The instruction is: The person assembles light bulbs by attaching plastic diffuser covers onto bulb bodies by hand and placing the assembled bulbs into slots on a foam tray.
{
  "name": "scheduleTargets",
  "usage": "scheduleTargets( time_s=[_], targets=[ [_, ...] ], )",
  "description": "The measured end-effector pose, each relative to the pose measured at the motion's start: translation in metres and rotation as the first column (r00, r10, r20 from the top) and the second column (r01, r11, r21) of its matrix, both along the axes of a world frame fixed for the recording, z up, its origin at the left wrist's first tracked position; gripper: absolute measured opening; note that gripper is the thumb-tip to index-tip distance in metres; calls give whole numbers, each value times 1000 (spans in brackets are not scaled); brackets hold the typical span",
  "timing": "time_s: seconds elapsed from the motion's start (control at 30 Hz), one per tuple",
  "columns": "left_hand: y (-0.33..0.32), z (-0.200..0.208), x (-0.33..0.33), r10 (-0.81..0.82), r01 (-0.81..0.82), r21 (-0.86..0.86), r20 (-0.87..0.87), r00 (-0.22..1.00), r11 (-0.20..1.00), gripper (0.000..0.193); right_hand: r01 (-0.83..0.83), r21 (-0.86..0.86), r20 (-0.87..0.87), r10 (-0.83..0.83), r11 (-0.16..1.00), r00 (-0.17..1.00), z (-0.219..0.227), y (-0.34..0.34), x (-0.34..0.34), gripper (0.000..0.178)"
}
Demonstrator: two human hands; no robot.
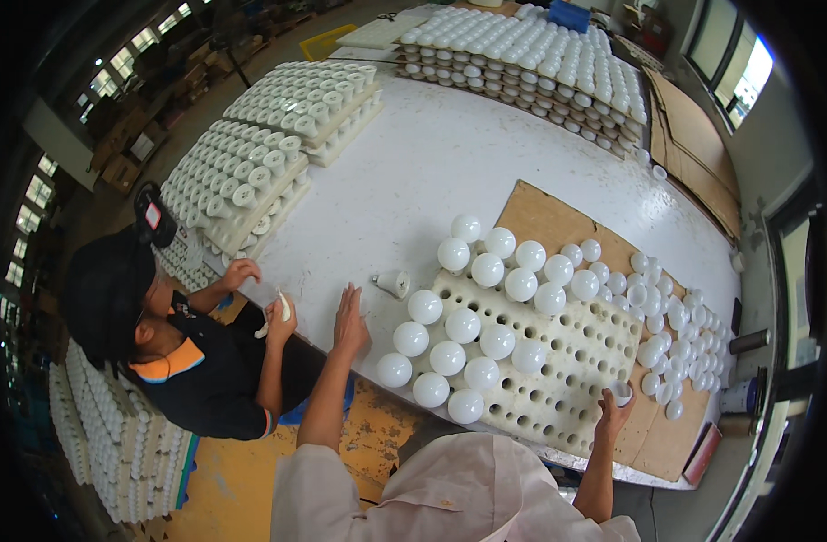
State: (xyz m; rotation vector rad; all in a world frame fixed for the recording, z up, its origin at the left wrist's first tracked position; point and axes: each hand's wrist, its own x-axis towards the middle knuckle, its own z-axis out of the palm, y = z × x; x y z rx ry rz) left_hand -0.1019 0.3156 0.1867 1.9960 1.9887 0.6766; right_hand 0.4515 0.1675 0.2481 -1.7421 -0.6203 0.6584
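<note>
My right hand grips a white bulb cover at the right front corner of a pale foam tray full of holes. The cover's round opening shows above my fingers. My left hand is held over the table's front edge with its fingers stretched out and nothing in it. White globe covers stand in rows over the left and back parts of the tray, while bare holes show on its right. Beyond my left hand a white bulb base lies on its side on the table.
Loose white covers crowd a cardboard sheet at right. Stacked trays of bulb parts stand at back left, more stacked trays at the far end. A co-worker at my left handles a white piece.
</note>
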Motion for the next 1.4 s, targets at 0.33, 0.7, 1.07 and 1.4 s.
scheduleTargets(
  time_s=[0.33, 0.7, 1.07, 1.4],
  targets=[
    [141, -58, 42, -177, 186, -134, 76, 981, 973, 54, 13, -9, 51, -13, 1000, 999, 27, -51, -14, 69],
    [63, 66, 48, 155, -74, -139, 779, 608, 988, 39, -274, 164, -227, 306, 948, 925, 42, -25, -34, 80],
    [-113, 160, 237, -156, 666, -229, 871, 466, 709, 47, -736, 396, -225, 835, 550, 503, 68, 7, -45, 74],
    [-116, 165, 277, -146, 794, -286, 896, 421, 536, 52, -805, 403, -145, 899, 435, 413, 75, -2, -35, 73]
  ],
)
